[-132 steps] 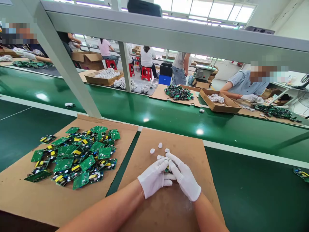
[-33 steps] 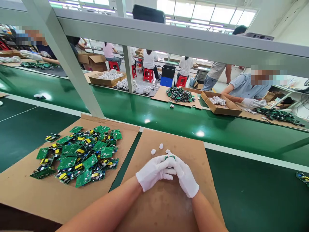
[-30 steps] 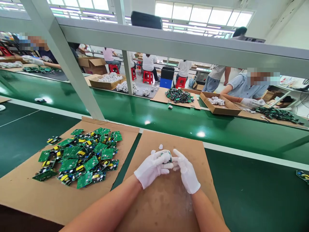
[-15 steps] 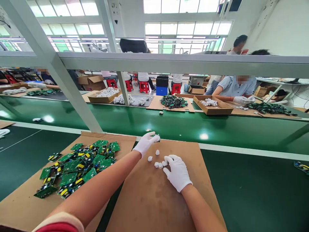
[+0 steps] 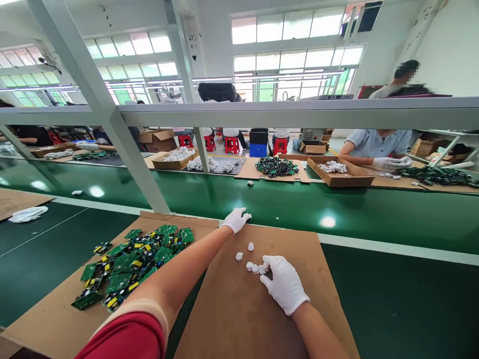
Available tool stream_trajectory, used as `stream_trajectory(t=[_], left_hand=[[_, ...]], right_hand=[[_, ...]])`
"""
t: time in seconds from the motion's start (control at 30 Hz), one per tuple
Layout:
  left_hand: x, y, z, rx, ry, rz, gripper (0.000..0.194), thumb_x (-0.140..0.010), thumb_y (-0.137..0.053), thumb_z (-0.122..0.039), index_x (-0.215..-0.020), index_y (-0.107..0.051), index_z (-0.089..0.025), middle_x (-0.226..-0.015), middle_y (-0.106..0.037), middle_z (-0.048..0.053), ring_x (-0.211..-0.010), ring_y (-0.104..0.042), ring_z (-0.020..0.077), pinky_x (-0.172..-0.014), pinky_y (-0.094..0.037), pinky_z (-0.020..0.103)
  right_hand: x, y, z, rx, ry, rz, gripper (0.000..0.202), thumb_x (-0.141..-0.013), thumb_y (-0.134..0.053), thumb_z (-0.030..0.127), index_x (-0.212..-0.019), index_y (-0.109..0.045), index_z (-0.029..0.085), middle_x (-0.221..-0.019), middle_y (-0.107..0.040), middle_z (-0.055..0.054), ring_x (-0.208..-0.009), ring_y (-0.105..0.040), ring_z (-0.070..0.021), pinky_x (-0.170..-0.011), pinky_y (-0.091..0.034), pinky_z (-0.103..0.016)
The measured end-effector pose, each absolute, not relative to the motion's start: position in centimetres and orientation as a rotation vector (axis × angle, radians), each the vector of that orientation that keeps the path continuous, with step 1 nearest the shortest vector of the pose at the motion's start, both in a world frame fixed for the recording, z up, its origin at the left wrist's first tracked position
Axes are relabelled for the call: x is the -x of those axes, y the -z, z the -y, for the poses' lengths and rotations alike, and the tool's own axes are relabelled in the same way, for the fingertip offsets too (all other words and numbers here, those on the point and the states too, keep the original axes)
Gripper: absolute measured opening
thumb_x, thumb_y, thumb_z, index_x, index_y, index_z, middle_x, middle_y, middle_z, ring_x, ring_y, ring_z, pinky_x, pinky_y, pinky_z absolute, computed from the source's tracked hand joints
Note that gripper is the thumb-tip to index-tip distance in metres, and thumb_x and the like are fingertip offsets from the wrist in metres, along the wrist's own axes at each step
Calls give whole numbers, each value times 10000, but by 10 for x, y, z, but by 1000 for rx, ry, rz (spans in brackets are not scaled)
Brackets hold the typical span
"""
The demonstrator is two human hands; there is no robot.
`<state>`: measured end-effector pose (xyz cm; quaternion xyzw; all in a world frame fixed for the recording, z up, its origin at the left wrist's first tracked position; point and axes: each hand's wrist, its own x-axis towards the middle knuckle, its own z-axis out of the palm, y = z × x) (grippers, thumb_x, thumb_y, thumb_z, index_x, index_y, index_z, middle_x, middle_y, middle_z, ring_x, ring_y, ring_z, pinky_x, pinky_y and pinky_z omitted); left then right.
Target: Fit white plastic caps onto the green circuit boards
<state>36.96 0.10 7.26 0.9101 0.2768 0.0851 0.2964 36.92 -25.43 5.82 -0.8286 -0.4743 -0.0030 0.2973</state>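
Observation:
My left hand (image 5: 237, 221), in a white glove, reaches to the near edge of the green belt. Its fingertips are closed on a small circuit board, mostly hidden by the fingers. On the cardboard sheet (image 5: 239, 319), my gloved right hand (image 5: 285, 285) has thumb and forefinger around the white rounded piece (image 5: 262, 269) at the right end of a short row. Two more white pieces, one of them this piece (image 5: 255, 269), sit in that row. A loose white piece (image 5: 250, 246) and another white piece (image 5: 239, 256) lie farther back, apart from my hands.
A heap of green circuit boards (image 5: 127, 264) lies on cardboard to my left. A slanted metal post (image 5: 138, 159) and crossbar (image 5: 262, 115) stand ahead. Across the green belt (image 5: 209, 192), a co-worker's gloved hands (image 5: 392, 163) work beside a box of white pieces (image 5: 340, 178).
My left hand has lowered slightly toward the belt's edge, and the board in it shows less. My right hand stays at the row of white pieces. The camera view has shifted.

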Motion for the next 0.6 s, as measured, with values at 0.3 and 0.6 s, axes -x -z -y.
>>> stream_trajectory(t=[0.3,0.6], left_hand=[[-229,-104,-72,-2709,174,-881,435,-798,-586,-386,-1185,-571,-189,-1232,-581,113,-1152,-516,242,-1002,-345,440],[-193,-102,-80,-2754,297,-1037,510,-625,-650,-501,-1073,-662,-257,-1143,-640,99,-1091,-557,272,-903,-413,349]], right_hand=[[-387,-49,256,2091,-46,973,340,-846,-385,402,-1040,-556,180,-801,-617,-50,-704,-571,-188,-704,-450,-324],[-385,-46,255,2050,-193,917,438,-834,-383,606,-649,-497,226,-550,-544,11,-447,-456,-138,-508,-388,-280]])
